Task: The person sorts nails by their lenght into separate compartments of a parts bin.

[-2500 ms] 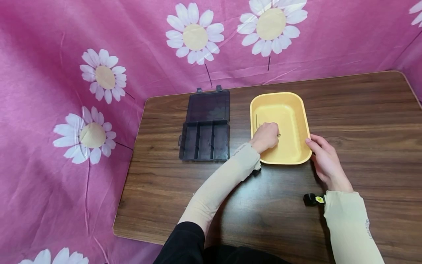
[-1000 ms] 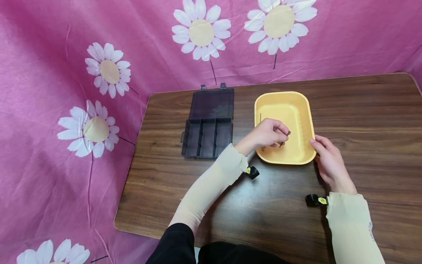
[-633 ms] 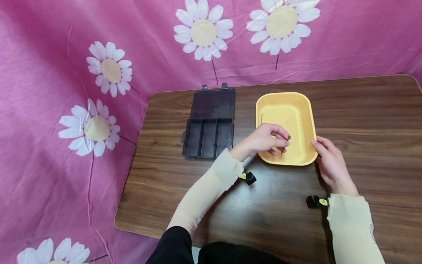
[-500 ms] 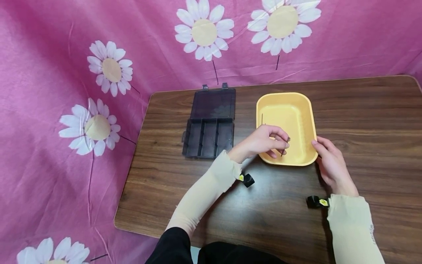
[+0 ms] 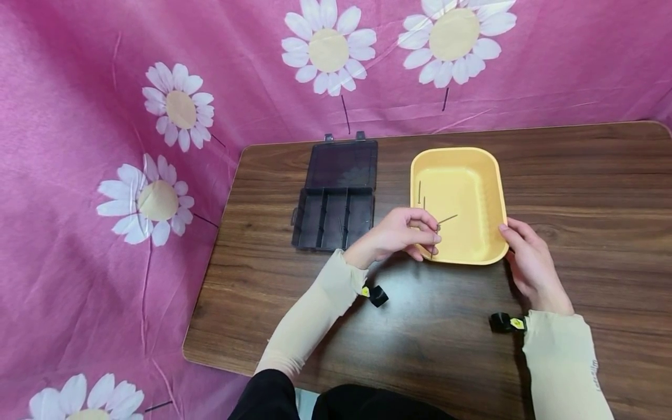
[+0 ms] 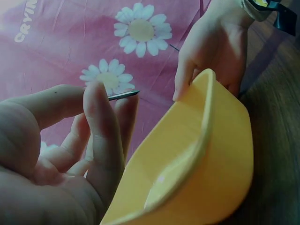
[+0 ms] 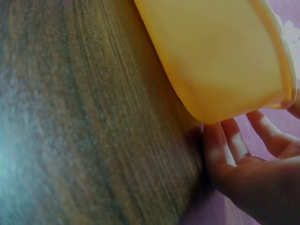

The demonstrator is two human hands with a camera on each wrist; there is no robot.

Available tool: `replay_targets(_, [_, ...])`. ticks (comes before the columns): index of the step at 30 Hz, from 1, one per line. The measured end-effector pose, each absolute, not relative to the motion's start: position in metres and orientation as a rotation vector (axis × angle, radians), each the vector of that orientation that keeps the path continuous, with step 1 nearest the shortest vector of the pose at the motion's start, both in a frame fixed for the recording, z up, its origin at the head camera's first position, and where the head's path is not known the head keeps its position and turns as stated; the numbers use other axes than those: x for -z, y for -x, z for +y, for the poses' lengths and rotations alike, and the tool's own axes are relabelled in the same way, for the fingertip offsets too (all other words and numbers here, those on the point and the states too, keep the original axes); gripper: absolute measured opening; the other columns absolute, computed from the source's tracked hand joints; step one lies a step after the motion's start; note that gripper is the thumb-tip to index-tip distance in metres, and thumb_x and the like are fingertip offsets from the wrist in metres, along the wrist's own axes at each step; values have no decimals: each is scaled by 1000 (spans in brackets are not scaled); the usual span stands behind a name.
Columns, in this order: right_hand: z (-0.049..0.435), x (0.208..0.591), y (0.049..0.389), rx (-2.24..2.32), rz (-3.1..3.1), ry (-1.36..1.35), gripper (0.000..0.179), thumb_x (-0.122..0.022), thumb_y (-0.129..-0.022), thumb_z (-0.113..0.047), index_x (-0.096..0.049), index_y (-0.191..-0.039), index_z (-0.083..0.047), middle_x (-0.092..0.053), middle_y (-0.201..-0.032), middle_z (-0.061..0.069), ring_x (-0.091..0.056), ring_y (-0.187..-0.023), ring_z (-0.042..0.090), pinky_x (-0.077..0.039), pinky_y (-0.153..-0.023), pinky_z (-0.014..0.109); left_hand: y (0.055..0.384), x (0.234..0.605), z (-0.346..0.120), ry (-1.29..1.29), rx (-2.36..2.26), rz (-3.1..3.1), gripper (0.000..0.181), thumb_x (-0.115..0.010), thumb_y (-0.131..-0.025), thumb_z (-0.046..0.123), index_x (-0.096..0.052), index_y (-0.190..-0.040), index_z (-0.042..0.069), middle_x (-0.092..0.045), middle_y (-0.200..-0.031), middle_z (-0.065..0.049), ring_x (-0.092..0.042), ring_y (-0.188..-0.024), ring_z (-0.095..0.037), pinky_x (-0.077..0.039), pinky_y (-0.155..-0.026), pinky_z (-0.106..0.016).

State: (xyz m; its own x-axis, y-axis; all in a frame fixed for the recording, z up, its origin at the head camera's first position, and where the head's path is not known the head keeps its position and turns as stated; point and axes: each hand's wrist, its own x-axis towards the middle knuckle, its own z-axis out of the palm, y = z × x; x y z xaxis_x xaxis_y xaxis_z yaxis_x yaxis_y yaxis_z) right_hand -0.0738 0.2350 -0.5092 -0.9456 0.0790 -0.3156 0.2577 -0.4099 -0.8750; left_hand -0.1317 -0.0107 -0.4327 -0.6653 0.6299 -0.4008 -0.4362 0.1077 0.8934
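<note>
My left hand (image 5: 396, 236) is over the near left corner of a yellow plastic tub (image 5: 475, 204) and pinches a thin metal nail between thumb and fingertips. In the left wrist view the pointed end of the nail (image 6: 124, 95) sticks out past the fingers. My right hand (image 5: 532, 265) grips the tub's right rim, thumb on top and fingers against the outer wall. Several loose nails (image 5: 419, 191) lie in the tub's left part, some partly behind my left hand. Left of it stands an open dark compartment box (image 5: 308, 217) with thin nails (image 5: 340, 226) in its middle section.
The box's see-through dark lid (image 5: 341, 165) lies folded back toward the pink flowered cloth (image 5: 236, 70) behind the table. Brown wood-grain tabletop (image 5: 420, 344) extends in front of the tub and to its right. Black wrist cameras (image 5: 378, 296) hang from both cuffs.
My left hand reached down into the tub, came up with a nail, and has moved left and nearer, uncovering nails in the tub. The right hand has kept its hold on the rim.
</note>
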Motion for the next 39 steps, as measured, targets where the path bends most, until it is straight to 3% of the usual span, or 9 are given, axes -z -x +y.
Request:
replay_targets(8, [235,510,74,2513,1627,-474,34,-59,-86,-19,-52,-118,-9,-48,-111,-3,-54,-91,4,-45,-71,15,129,443,-41,-138,-1785,1574,34,-62,-79,-4,-45,-107,-15,-58,-91,-30,-64,-66,-21,-52,-48,-29])
replay_targets(17, [237,509,74,2510,1616,-467,39,-58,-86,-19,-48,-122,-7,-48,-111,-4,-54,-91,3,-46,-71,14,124,452,-76,-36,-1832,1609,23,-61,-80,-2,-51,-100,-7,-65,-75,-5,-64,-67,-17,-51,-48,-26])
replay_targets(22, [237,509,74,2512,1609,-455,40,-58,-87,-18,-47,-123,-6,-48,-111,-4,-54,-91,2,-46,-71,14,120,459,-95,24,-1844,1695,27,-62,-80,0,-51,-103,-9,-65,-77,-5,-65,-72,-23,-52,-49,-27])
replay_targets(29, [236,510,74,2499,1639,-464,36,-58,-86,-20,-51,-120,-9,-48,-111,-3,-54,-91,2,-46,-71,14,114,465,-125,93,-1853,1860,26,-61,-81,1,-54,-103,-9,-61,-95,-27,-64,-69,-17,-51,-50,-28])
replay_targets(32, [236,511,74,2519,1617,-454,36,-58,-86,-19,-51,-120,-9,-49,-111,-3,-55,-91,3,-46,-70,14,114,467,-137,136,-1873,1919,26,-61,-80,1,-55,-103,-9,-60,-97,-29,-63,-67,-16,-52,-50,-29])
replay_targets(39, [236,511,74,2544,1574,-443,34,-58,-87,-16,-51,-119,-8,-49,-110,-3,-56,-89,3,-47,-69,15,120,466,-163,250,-1963,2034,28,-58,-80,-4,-52,-106,-13,-64,-79,-11,-62,-63,-15,-50,-45,-28])
